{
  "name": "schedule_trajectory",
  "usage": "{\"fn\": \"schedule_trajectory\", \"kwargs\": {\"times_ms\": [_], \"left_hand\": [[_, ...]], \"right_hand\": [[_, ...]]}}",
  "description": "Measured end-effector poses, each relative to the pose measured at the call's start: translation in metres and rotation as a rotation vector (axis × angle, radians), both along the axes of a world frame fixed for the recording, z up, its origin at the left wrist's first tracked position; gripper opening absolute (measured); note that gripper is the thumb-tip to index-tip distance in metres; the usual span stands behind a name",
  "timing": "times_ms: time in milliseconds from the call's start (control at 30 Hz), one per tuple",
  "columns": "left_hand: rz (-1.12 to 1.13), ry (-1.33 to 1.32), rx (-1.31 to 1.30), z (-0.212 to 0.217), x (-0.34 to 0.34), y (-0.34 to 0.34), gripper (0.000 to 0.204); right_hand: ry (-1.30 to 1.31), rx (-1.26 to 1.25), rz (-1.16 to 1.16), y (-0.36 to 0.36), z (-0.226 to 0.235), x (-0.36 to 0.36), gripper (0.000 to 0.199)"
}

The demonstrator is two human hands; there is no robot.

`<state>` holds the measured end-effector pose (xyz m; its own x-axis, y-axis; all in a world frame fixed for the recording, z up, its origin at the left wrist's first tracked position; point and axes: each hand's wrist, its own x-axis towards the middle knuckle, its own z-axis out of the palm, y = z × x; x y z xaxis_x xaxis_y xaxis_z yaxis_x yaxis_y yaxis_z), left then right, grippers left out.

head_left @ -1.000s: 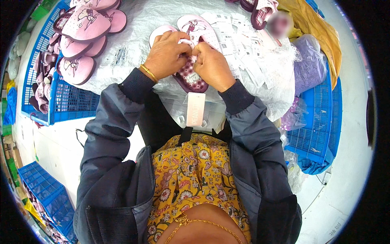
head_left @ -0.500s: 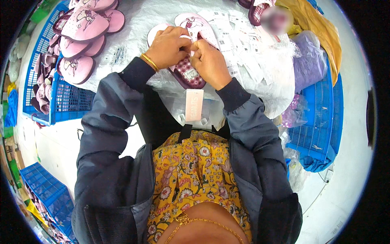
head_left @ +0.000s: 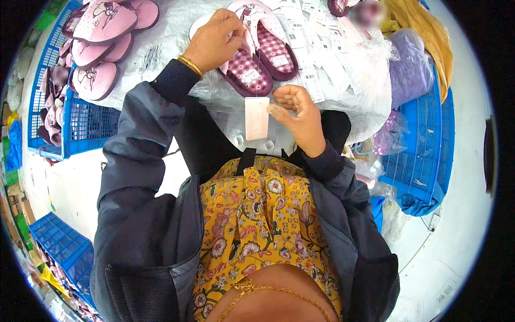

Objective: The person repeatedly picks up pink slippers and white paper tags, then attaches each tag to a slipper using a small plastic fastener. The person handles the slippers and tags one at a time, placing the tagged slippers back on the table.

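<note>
A pair of pink slippers with plaid maroon insoles lies side by side on the plastic-covered table. My left hand [head_left: 217, 42] is closed over the upper of the left slipper [head_left: 249, 76], hiding much of it; its fingers curl at the foot opening. The right slipper [head_left: 276, 51] lies against it. A pale pink hang tag [head_left: 257, 121] dangles by a thin string over the table's near edge. Just right of the tag is my right hand [head_left: 300, 115], fingers loosely bent and apart, the thumb close to the tag's edge. I see nothing held in it.
Pink slippers [head_left: 96, 80] are piled at the table's left, beside a blue crate [head_left: 91, 126] of more slippers. Printed label sheets [head_left: 306, 64] lie right of the pair. Farther right are a purple bag [head_left: 410, 67] and blue crates [head_left: 410, 166].
My right hand has left the slippers and moved down and right, beside the tag. My left hand has shifted slightly up with the slippers. The right slipper's insole now shows.
</note>
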<state>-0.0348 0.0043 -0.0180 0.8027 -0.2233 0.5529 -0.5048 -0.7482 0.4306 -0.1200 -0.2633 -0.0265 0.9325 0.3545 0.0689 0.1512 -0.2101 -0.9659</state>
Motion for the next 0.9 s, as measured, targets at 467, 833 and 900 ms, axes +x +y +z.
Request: {"fn": "schedule_trajectory", "kwargs": {"times_ms": [467, 833, 900], "left_hand": [[-0.045, 0.065, -0.054, -0.005, 0.001, -0.001, 0.010], [-0.047, 0.139, -0.269, 0.005, 0.003, -0.004, 0.008], [-0.019, 0.018, -0.256, 0.012, -0.001, -0.010, 0.006]], "right_hand": [[-0.406, -0.243, 0.005, 0.025, 0.010, -0.008, 0.024], [-0.154, -0.111, 0.089, 0.017, 0.038, 0.026, 0.016], [-0.190, -0.125, 0.096, 0.019, 0.051, 0.040, 0.018]]}}
